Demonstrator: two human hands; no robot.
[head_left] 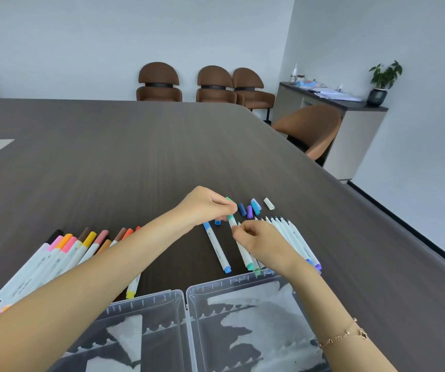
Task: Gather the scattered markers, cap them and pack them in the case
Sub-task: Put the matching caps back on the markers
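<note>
- One dark wood-grain tabletop [141,157] carries everything.
- Clear plastic case [189,312] lies open at the near edge, both halves flat, ribbed dividers inside.
- Capped markers [63,259], white barrels with pink, orange, yellow and brown caps, lie in a row on the left, partly under the left forearm.
- Uncapped markers [291,234] lie side by side to the right, tips pointing away.
- Blue marker [217,247] lies alone between the rows.
- Green marker [238,244] is pinched by the right hand [259,237].
- Left hand [205,205] grips a green cap [230,201] at its tip.
- Loose caps [251,208], blue, purple, teal and white, lie just beyond.
</note>
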